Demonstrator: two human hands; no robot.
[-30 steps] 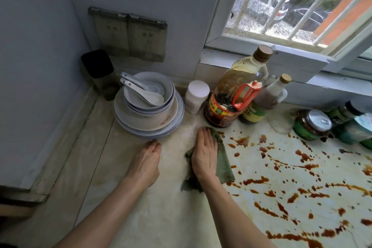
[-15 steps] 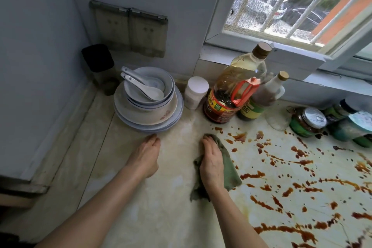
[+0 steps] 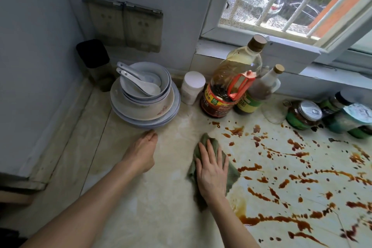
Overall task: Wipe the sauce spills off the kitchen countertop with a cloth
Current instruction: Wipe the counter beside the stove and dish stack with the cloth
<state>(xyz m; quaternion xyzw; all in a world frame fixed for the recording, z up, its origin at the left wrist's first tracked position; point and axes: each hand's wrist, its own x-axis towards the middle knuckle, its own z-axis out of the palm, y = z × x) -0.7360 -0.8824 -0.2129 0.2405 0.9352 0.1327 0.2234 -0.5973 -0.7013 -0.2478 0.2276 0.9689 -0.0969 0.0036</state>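
Note:
A green cloth (image 3: 231, 173) lies flat on the pale countertop (image 3: 161, 207). My right hand (image 3: 211, 169) presses on it with straight, spread fingers, at the left edge of the spill. Brown sauce spills (image 3: 291, 173) streak and dot the counter to the right of the cloth, out to the right edge of view. A wet brown smear (image 3: 240, 210) sits just below the cloth. My left hand (image 3: 142, 151) rests flat on the counter, fingers together, just in front of the stack of dishes.
A stack of plates and bowls with spoons (image 3: 145, 96) stands at the back left. A white jar (image 3: 192, 87), a big oil bottle (image 3: 231, 84), a smaller bottle (image 3: 257, 90) and several jars (image 3: 304, 115) line the wall under the window.
My right hand has drawn the cloth back toward me, away from the oil bottle, leaving a wiped strip. My left hand has stayed in place.

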